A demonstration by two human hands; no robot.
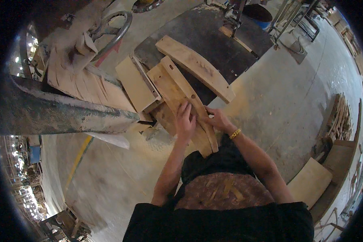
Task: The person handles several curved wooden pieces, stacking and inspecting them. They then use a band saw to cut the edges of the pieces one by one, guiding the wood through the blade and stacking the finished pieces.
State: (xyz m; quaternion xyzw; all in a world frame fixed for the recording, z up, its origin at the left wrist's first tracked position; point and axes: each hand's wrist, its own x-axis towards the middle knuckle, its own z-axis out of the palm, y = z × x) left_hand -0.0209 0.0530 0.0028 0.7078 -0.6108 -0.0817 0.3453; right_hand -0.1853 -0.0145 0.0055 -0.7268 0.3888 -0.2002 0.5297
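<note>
A machine arm [76, 111] spans the dusty floor [113, 169] at left; next, the left hand's [185, 123] grip lies loosely open on the plank [197, 108], which slants toward the lap, the right hand's [221, 120] grip closed on its edge. Beyond, a block [195, 66] overhangs the black table [185, 24]; then a blue bucket [264, 25], contents unclear, and piled sticks [337, 119].

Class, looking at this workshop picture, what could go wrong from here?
The curved wooden piece between the left hand and right hand has its near end by dark clothing; a slip might push it into the body. The other curved piece juts past the edge of the dark tabletop and could be knocked off. The gold-coloured bracelet might snag on wood.
</note>
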